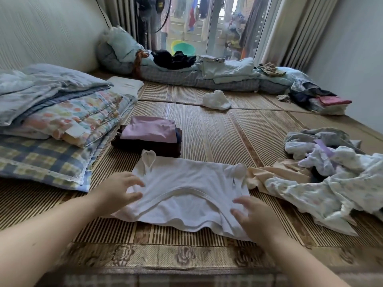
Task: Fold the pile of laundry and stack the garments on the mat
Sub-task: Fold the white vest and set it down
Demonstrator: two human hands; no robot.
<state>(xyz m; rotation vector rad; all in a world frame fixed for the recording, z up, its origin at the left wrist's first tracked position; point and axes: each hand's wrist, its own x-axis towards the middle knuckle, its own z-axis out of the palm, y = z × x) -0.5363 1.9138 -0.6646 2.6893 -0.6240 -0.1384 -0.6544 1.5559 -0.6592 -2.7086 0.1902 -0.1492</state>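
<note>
A white tank top (186,183) lies spread flat on the woven bamboo mat (217,129) in front of me, straps pointing away. My left hand (119,191) hovers at its left edge with fingers spread and slightly bent, fingertips touching the cloth. My right hand (252,218) is over the lower right corner, fingers spread, blurred. Behind the top sits a stack of folded garments (149,135), pink on top of dark brown. The unfolded laundry pile (331,172), pale floral cloth over a beige piece, lies at the right.
Folded quilts and a checked pillow (51,129) fill the left side. A small white garment (216,100) lies on the mat farther off. Bedding and clothes (207,73) line the far edge by the window, and more folded clothes (323,100) sit at the far right.
</note>
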